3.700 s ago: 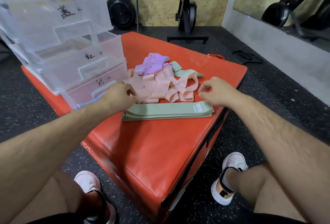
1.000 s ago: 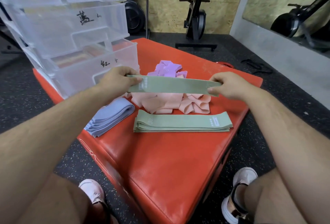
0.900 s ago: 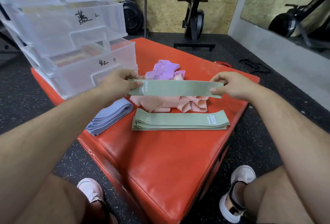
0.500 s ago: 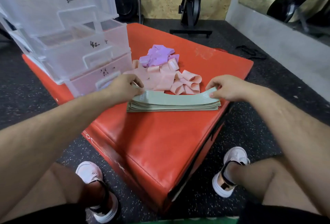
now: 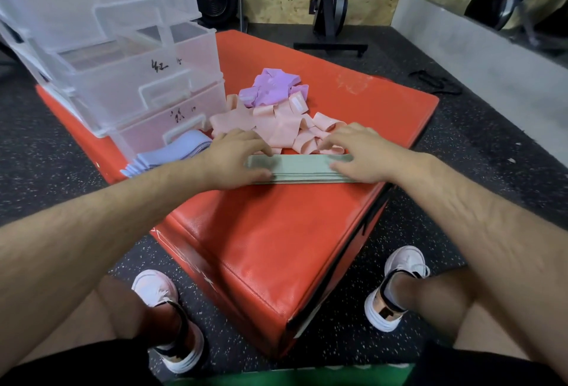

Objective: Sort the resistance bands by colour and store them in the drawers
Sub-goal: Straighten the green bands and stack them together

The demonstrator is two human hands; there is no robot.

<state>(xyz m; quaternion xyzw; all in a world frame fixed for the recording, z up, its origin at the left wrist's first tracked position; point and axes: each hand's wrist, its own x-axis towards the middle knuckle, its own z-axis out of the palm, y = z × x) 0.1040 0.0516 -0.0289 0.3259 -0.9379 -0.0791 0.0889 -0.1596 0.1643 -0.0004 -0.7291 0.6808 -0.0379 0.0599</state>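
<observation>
Lying flat near the right edge of the red padded vinyl box [image 5: 276, 247]: a squared-up stack of sage-green fabric resistance bands [image 5: 302, 167]; pressed at its left end by the left hand [image 5: 233, 159], fingers straight over the top, thumb along the near edge; pressed at its right end by the right hand [image 5: 361, 152], fingers spread and relaxed; nothing pinched or curled round by either.

Just behind the green stack, close to the fingertips: a loose heap of pale pink fabric bands [image 5: 276, 127]; behind that, a smaller crumpled heap of lilac bands [image 5: 273, 86].

Left of the left hand, partly hidden by the wrist: a fanned stack of pale blue bands [image 5: 172, 152], just in front of the bottom drawer [image 5: 159, 130].

At the box's back left: a clear plastic drawer unit [image 5: 76, 16], black handwritten marks on each front; middle drawer [image 5: 147, 78] drawn out past the top one; contents too faint to tell.
</observation>
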